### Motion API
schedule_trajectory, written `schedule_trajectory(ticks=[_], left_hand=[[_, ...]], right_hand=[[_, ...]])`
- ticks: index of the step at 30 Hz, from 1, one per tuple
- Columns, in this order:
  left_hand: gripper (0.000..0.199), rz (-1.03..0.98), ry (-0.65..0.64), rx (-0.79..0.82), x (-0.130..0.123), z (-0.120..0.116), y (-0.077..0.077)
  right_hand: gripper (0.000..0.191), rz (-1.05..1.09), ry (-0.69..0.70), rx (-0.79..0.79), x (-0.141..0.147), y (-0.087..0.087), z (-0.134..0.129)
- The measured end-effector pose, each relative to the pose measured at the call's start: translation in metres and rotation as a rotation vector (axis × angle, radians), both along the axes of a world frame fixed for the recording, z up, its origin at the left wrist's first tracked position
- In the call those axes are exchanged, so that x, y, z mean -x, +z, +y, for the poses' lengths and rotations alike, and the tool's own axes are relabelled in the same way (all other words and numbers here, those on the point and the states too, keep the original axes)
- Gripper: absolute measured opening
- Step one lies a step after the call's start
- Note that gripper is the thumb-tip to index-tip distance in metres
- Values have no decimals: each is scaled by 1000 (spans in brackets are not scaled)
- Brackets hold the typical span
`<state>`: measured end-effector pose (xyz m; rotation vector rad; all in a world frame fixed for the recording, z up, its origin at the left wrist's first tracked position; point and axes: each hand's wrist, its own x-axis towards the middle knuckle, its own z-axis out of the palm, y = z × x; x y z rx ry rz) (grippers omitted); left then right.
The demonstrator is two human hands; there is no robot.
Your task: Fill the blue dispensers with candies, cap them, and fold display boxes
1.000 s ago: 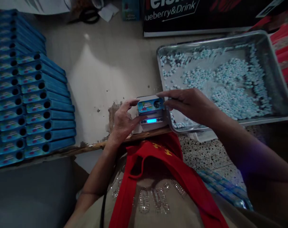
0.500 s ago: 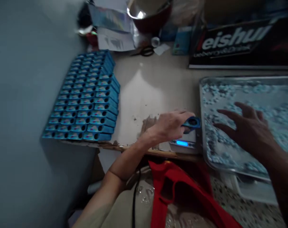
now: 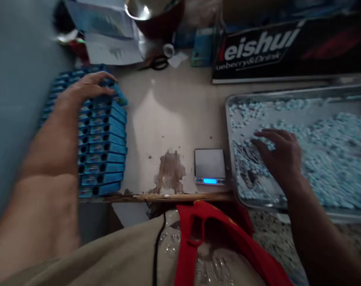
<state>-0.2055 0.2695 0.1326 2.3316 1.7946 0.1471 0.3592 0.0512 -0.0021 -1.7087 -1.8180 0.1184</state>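
Left hand [image 3: 89, 85]: fingers pinch the blue carton [image 3: 120, 96], stacked cartons [image 3: 114, 147] beside them; probably light, crushable card, so hold opposite sides. Right hand [image 3: 284, 159]: fingers parted over pale-blue candies [image 3: 329, 157], likely hard, slippery.

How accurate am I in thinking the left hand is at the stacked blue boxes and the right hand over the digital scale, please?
The right hand is over the metal tray, not the digital scale, as the head view shows; the left hand is indeed at the stacked blue boxes.
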Motion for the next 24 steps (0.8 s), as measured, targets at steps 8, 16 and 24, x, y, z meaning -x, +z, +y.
schedule_trajectory(ticks=[8, 16, 24], left_hand=[[85, 397, 134, 84, -20, -54, -7], [107, 219, -231, 85, -62, -186, -13], [51, -40, -187, -45, -103, -280, -87]], right_hand=[[24, -147, 729, 105, 53, 38, -46], [29, -521, 786, 222, 95, 26, -91], [28, -554, 810, 359, 102, 29, -91]])
